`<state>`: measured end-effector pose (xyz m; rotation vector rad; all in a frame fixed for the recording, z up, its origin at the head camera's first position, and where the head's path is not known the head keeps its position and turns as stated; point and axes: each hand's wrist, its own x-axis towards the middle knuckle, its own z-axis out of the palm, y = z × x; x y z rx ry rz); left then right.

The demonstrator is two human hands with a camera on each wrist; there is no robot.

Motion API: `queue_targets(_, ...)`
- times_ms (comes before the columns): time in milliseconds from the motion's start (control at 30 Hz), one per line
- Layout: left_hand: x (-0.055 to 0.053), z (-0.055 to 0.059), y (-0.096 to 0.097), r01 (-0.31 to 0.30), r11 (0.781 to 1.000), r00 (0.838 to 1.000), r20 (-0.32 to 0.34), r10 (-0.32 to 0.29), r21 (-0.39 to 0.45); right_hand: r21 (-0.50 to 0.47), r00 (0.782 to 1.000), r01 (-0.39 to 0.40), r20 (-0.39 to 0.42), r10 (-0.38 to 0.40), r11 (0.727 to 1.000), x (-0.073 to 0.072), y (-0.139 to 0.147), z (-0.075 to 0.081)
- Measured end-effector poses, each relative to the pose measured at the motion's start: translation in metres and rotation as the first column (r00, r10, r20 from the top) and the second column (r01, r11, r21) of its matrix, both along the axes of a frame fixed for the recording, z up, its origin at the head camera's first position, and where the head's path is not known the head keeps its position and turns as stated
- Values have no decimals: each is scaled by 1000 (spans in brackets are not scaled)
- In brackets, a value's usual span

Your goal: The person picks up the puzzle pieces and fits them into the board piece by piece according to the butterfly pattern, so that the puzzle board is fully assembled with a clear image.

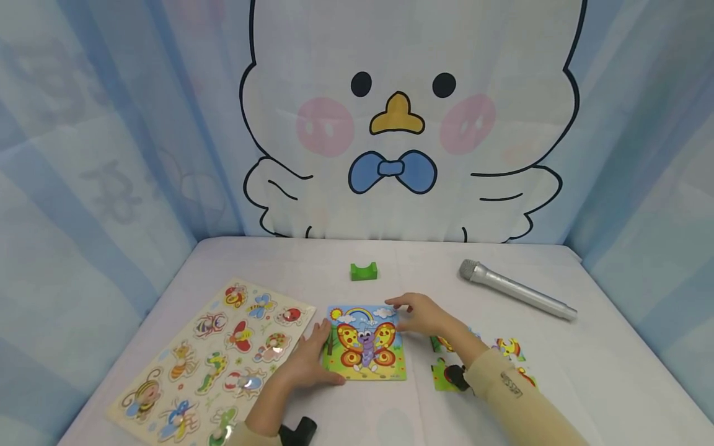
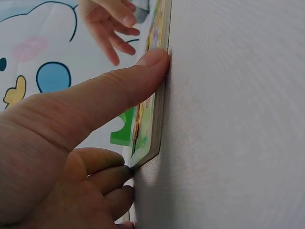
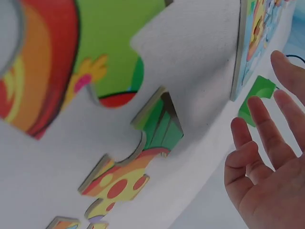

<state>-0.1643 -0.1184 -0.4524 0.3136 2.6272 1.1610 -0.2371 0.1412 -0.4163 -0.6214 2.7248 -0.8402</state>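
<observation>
A square butterfly jigsaw puzzle (image 1: 365, 344) lies flat on the table in front of me. My left hand (image 1: 305, 362) holds it at the near left corner, fingers along the left edge and thumb against the near edge; the left wrist view shows that thumb (image 2: 119, 88) on the puzzle's side. Over by the far right corner is my right hand (image 1: 425, 319), its fingers spread and loosely bent. In the right wrist view this hand (image 3: 271, 152) is apart from the puzzle and holds nothing. Several loose jigsaw pieces (image 1: 443, 379) lie under and beside the right forearm.
Left of the puzzle lies a large insect picture board (image 1: 186, 337), close to my left hand. A green notched block (image 1: 364, 272) sits behind the puzzle. The silver microphone (image 1: 519, 291) lies at the back right.
</observation>
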Motion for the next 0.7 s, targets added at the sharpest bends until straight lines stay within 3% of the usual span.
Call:
queue_targets(400,-2,-2,-1,27,1000,999,-31,-27,-8,-16,999,29,15,-29,999,14,24,5)
queue_targets(700,-1,0,-1,22,1000,1000,-17,-22,-2,3,996,81,40,-81,997,24,50,6)
